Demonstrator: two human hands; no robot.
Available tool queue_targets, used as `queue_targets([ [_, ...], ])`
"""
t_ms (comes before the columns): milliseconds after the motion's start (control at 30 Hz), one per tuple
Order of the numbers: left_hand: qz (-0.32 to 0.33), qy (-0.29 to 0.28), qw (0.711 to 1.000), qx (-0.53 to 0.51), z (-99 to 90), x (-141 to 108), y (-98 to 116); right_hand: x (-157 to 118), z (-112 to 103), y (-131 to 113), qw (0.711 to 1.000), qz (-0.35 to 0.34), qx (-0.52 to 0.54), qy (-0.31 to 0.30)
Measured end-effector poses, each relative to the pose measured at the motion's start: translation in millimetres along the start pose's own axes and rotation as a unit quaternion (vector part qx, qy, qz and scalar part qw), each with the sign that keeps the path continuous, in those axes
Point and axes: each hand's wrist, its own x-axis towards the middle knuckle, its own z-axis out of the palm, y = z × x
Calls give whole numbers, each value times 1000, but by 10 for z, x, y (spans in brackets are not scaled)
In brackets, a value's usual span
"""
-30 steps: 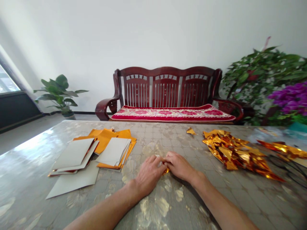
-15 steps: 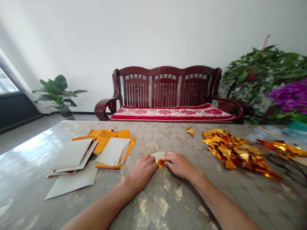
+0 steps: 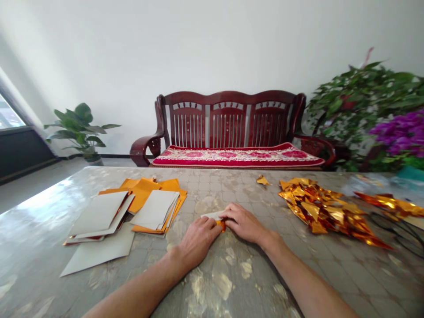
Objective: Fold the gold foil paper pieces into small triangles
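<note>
Both hands are at the middle of the table on a small sheet of gold foil paper (image 3: 212, 215), which shows a pale back edge and a folded gold part. My left hand (image 3: 200, 236) has its fingers closed over the left side of the paper. From the right, my right hand (image 3: 244, 223) pinches the paper, its fingertips almost meeting those of my left hand. Much of the sheet is hidden beneath the fingers. To the right lies a pile of folded gold foil pieces (image 3: 313, 207).
Left of my hands lie stacks of pale-backed sheets (image 3: 99, 214) and orange-gold sheets (image 3: 142, 193). One folded piece (image 3: 263, 180) rests apart near the table's far edge. Black cord (image 3: 395, 229) lies at right. A wooden bench (image 3: 228, 126) stands beyond the table (image 3: 218, 282).
My right hand has shifted slightly left and away from me, closer to my left hand. The pale edge of the paper now reaches farther left, and less gold shows between the hands.
</note>
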Motion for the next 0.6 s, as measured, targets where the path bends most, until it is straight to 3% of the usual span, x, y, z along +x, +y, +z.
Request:
queue_targets([
  [200, -4, -16, 1000, 5, -34, -15, 17, 18, 35, 13, 998, 47, 31, 20],
  [600, -5, -33, 999, 11, -58, -35, 87, 27, 96, -134, 992, 112, -24, 53],
])
